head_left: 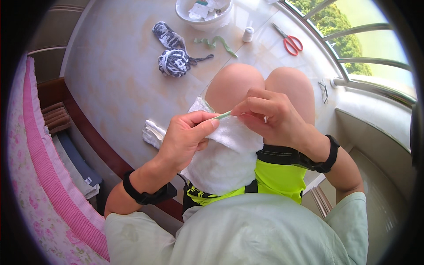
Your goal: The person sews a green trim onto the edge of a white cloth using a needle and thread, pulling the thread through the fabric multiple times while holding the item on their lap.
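A white fluffy cloth (229,165) lies across my lap, with a narrow green strip (224,115) along its raised edge. My left hand (187,134) pinches the cloth's edge and the strip between thumb and fingers. Close beside it, my right hand (269,110) is closed in a pinch at the strip's other end. Whatever is between the right fingertips is too small to make out. Both hands are above my thighs, nearly touching each other.
On the floor beyond my knees are a grey-and-white yarn ball (173,62), a knitted piece (168,35), a loose green ribbon (216,43), a white thread spool (248,34), red-handled scissors (289,42) and a white basin (205,23). Glasses (323,92) lie by the railing. A pink bedspread (48,168) hangs at left.
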Tool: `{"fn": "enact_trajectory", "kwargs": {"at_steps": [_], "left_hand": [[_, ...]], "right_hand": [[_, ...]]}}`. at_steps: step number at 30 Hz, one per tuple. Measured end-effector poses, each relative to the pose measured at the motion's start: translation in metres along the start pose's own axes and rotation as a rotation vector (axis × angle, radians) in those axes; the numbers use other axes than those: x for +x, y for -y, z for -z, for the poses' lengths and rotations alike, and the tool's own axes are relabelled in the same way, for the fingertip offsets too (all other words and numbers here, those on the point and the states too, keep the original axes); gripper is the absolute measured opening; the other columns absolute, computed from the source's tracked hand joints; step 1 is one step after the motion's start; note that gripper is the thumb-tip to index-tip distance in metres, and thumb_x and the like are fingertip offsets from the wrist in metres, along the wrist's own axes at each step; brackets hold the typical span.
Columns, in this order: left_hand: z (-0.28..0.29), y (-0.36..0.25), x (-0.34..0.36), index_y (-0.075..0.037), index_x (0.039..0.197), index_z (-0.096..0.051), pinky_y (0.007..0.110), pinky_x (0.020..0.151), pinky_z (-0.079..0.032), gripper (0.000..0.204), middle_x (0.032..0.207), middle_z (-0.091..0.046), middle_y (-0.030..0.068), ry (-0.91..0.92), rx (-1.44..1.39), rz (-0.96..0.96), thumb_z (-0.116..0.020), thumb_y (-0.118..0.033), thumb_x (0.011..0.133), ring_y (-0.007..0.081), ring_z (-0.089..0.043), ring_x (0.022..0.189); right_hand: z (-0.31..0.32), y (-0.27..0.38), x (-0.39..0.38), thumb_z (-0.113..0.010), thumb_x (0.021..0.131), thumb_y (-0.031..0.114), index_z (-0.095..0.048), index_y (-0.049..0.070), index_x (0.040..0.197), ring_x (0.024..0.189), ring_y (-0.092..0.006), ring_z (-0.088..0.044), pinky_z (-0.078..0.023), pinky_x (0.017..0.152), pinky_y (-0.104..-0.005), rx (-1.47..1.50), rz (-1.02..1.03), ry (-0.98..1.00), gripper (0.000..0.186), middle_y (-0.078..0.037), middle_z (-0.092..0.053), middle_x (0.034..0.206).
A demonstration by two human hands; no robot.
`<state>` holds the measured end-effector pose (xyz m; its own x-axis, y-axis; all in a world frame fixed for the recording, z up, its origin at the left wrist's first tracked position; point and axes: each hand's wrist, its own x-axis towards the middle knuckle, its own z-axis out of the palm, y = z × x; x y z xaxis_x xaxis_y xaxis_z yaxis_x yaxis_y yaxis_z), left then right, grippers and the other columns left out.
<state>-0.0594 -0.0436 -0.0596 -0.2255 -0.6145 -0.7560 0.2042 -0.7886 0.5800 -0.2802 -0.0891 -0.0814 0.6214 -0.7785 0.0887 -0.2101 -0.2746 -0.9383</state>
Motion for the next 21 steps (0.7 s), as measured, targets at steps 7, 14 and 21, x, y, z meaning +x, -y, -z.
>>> {"fn": "enact_trajectory", "kwargs": {"at_steps": [7, 14, 21], "left_hand": [[0.0032, -0.0009, 0.0012, 0.002, 0.102, -0.065, 0.019, 0.048, -0.028, 0.017, 0.073, -0.052, -0.0054, 0.01, -0.026, 0.031, -0.06, -0.009, 0.091, 0.0007, -0.036, 0.057], [0.0032, -0.0003, 0.0018, 0.001, 0.102, -0.066, 0.019, 0.048, -0.029, 0.016, 0.073, -0.052, -0.0054, 0.021, -0.022, 0.025, -0.06, -0.009, 0.091, 0.001, -0.037, 0.057], [0.0038, 0.0026, 0.0022, 0.001, 0.103, -0.066, 0.018, 0.048, -0.029, 0.016, 0.073, -0.052, -0.006, 0.029, 0.016, -0.001, -0.06, -0.009, 0.091, 0.0004, -0.037, 0.058]], "right_hand": [[0.0003, -0.0043, 0.0024, -0.064, 0.074, -0.008, -0.069, 0.005, 0.091, 0.062, -0.0179, -0.054, -0.04, 0.054, -0.0294, 0.049, -0.002, 0.034, 0.023, -0.005, -0.054, 0.071], [0.0004, -0.0049, 0.0028, -0.064, 0.074, -0.008, -0.069, 0.005, 0.091, 0.063, -0.019, -0.055, -0.04, 0.054, -0.0299, 0.024, 0.0, 0.045, 0.022, -0.005, -0.054, 0.071], [0.0011, -0.0036, 0.0051, -0.065, 0.074, -0.008, -0.068, 0.004, 0.089, 0.063, -0.0205, -0.055, -0.04, 0.055, -0.0304, 0.007, 0.017, 0.051, 0.019, -0.006, -0.054, 0.073]]}}
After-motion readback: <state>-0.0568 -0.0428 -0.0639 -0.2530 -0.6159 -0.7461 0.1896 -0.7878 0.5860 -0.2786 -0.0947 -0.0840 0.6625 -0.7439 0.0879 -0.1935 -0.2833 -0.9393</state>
